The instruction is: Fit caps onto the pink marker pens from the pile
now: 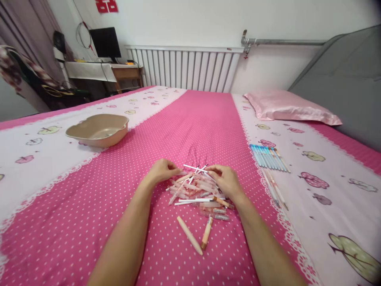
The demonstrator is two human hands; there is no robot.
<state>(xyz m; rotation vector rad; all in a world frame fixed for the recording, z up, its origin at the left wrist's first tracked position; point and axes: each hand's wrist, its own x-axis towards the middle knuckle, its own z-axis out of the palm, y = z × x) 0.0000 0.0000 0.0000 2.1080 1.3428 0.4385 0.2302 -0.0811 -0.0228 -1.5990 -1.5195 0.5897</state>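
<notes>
A heap of pen parts (195,186) lies in front of me, mostly translucent pink barrels with thin white refills among them. My left hand (163,171) is at the heap's far left edge, its fingers closed together over a pale pink piece too small to make out. At the right side, my right hand (224,180) pinches thumb and finger at the end of a white pen refill (195,168) lying across the top of the heap. Nearer me, apart from the heap, lie a cream pen barrel (189,235) and an orange-and-brown pen part (207,233).
Several blue-to-white pens (269,158) lie in a row to the right, with two loose pens (275,188) just below. A beige basin (99,131) sits on the pink dotted bedspread (205,115) at left. A pink pillow (290,106) lies at the far right.
</notes>
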